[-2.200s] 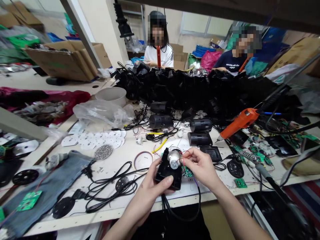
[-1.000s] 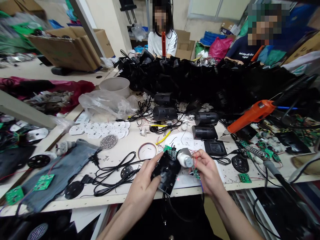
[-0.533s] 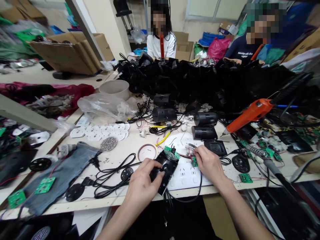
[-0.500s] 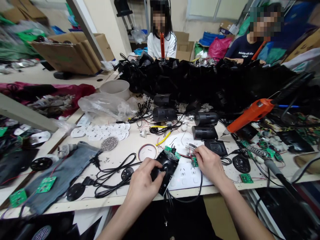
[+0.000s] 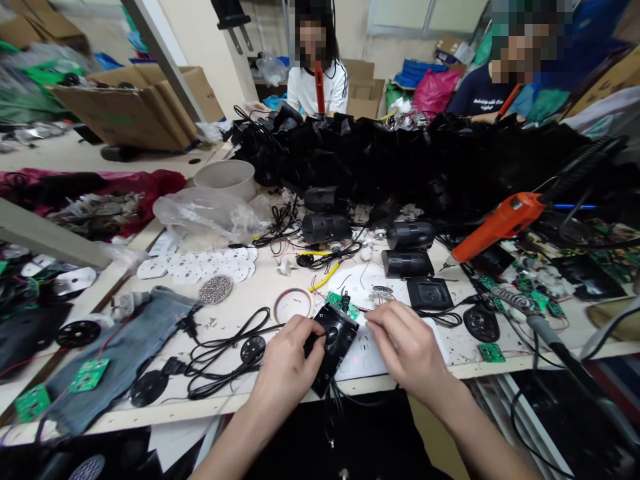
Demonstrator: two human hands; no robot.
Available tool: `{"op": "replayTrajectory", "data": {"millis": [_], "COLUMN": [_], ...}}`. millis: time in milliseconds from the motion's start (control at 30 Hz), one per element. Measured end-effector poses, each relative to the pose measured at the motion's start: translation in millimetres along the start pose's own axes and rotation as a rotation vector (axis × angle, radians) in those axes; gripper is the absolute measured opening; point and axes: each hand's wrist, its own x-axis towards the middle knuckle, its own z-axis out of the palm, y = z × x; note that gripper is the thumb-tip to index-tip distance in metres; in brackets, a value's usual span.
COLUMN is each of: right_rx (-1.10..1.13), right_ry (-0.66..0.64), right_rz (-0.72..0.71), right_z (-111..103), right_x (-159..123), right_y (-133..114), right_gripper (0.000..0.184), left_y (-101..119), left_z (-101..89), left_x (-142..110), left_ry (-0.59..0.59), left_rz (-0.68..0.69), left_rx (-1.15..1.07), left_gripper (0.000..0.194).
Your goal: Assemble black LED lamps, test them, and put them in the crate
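Observation:
My left hand [image 5: 293,357] grips a black plastic housing [image 5: 336,343], thumb on its face and fingers over its edge, tilted above the table's front edge. Just beyond the housing lies a green circuit board [image 5: 356,311]. My right hand [image 5: 413,350] is pinched close to the housing's right corner, near thin red and black wires; what is between the fingertips is too small to make out. A small round part with a metallic disc [image 5: 383,291] lies past my right fingers. Under both hands a white power strip [image 5: 363,363] is partly hidden.
An orange electric screwdriver [image 5: 500,225] hangs at the right, near a soldering iron [image 5: 550,333]. Black cylindrical housings [image 5: 407,263], a dish of screws [image 5: 215,290], a tape roll [image 5: 277,307] and coiled black cables [image 5: 220,373] surround the hands. Two people sit beyond the black heap [image 5: 400,153].
My right hand has let go of the small disc part and moved left and towards me, to the housing's corner. The left hand still holds the housing. The view has shifted slightly.

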Motion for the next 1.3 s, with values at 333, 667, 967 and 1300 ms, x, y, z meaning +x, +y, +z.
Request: {"op": "replayTrajectory", "data": {"millis": [333, 667, 967, 1300], "right_rx": [-0.069, 0.158, 0.095, 0.147], "right_ry": [-0.156, 0.022, 0.139, 0.088], "right_rz": [-0.074, 0.013, 0.194, 0.186], "right_z": [31, 26, 20, 21], "right_x": [10, 14, 17, 20], "right_y": [-20, -15, -2, -2], "right_gripper": [0.020, 0.019, 0.013, 0.012], "left_y": [1, 1, -1, 2], "left_z": [-3.6, -9.2, -12.0, -11.4], "left_x": [-2, -3, -5, -4], "left_ry": [0.027, 0.045, 0.019, 0.015], "left_rz": [0.037, -0.062, -0.178, -0.237], "left_rx": [-0.069, -0.187, -0.268, -0.293], "left_gripper": [0.021, 0.023, 0.022, 0.019]}}
